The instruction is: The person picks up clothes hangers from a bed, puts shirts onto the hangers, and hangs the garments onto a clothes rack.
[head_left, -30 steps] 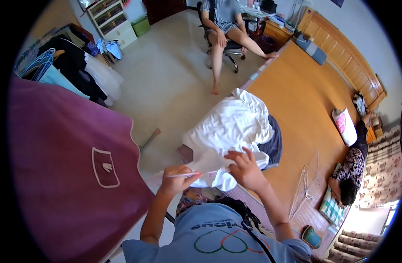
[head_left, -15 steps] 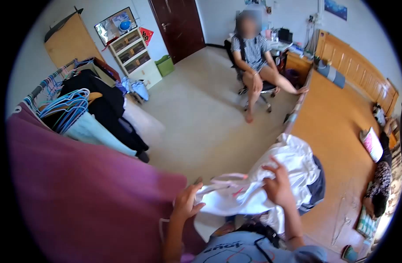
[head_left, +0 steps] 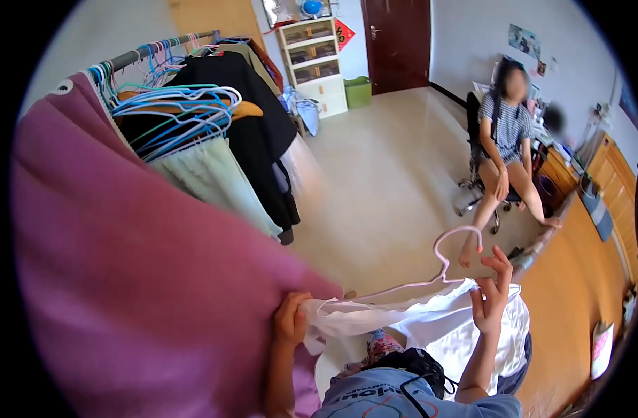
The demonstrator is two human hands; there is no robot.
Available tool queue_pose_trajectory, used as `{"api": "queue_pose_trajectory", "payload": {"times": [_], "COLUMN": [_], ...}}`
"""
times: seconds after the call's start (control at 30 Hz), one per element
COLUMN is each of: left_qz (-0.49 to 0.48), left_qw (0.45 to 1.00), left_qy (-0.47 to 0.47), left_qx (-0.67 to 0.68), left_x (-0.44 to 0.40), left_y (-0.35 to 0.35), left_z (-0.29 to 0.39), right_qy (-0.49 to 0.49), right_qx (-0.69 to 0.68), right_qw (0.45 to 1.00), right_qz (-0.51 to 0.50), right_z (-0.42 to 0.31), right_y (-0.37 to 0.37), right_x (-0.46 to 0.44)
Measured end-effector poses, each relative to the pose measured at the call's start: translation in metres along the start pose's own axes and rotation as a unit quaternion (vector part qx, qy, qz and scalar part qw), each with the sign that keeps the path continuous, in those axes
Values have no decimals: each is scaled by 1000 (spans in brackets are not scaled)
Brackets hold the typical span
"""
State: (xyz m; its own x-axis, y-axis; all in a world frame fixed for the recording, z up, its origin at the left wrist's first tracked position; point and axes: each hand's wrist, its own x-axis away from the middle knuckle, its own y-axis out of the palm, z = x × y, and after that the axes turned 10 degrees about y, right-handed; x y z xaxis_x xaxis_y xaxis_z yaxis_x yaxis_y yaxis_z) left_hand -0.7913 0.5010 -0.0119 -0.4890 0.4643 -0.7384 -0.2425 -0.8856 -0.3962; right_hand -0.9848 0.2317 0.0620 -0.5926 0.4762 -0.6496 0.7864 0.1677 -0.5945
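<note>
Pale floor (head_left: 375,153), one room's expanse; clothes rail (head_left: 131,58) at left, bearing blue hangers (head_left: 183,115) and dark clothes (head_left: 253,125), with a purple cover (head_left: 152,265) before it; seated person (head_left: 506,129) beyond the bed (head_left: 566,327). Item: pink hanger (head_left: 445,266), hook upward, its long bar running along the upper edge of a white garment (head_left: 361,319), which is held up between the hands beside the bed's near side edge; whether it joins the white folds at that edge cannot be told. Left hand (head_left: 289,319): fingers closed, pinching the garment's far-left end. Right hand (head_left: 492,298): fingers raised and apart beside the hook; any thumb grip, uncertain. Step, as judged: fitting garment to hanger. Required: steady left hold, right-side cloth guided over the bar, hook kept clear.
</note>
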Motion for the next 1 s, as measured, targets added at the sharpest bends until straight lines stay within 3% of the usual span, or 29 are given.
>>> {"api": "queue_pose_trajectory", "payload": {"times": [0.1, 0.17, 0.23, 0.33, 0.43, 0.5, 0.63, 0.7, 0.77, 0.9, 1.0], "left_qz": [8, 14, 9, -54, 14, 4, 122, 107, -29, -131, -170], "left_qw": [999, 980, 976, 931, 950, 954, 975, 973, 972, 954, 966], "left_qy": [-13, 20, -2, -37, -85, -139, 11, 30, 11, 39, 57], "left_qx": [-47, -200, -217, -359, -300, -265, -187, -204, -232, -268, -187], "left_x": [-7, -20, -41, -66, -93, -118, -192, -216, -240, -279, -311], "left_y": [12, 22, 31, 48, 67, 74, 95, 101, 109, 128, 141], "left_z": [-25, -43, -59, -96, -134, -154, -182, -208, -238, -320, -369], "right_qy": [19, 25, 8, 2, 7, 4, -65, -58, -64, -78, -75], "right_qx": [-28, -68, -61, -101, -141, -148, -130, -139, -121, -79, -63], "right_qw": [999, 997, 997, 995, 990, 989, 987, 984, 986, 981, 980], "right_qz": [-14, -25, -37, -18, -5, -23, -71, -90, -94, -160, -174], "right_z": [29, 49, 69, 103, 127, 135, 144, 154, 155, 158, 151], "right_y": [31, 54, 76, 107, 130, 150, 190, 217, 238, 292, 334], "right_x": [-33, -64, -96, -146, -193, -219, -268, -287, -307, -350, -391]}}
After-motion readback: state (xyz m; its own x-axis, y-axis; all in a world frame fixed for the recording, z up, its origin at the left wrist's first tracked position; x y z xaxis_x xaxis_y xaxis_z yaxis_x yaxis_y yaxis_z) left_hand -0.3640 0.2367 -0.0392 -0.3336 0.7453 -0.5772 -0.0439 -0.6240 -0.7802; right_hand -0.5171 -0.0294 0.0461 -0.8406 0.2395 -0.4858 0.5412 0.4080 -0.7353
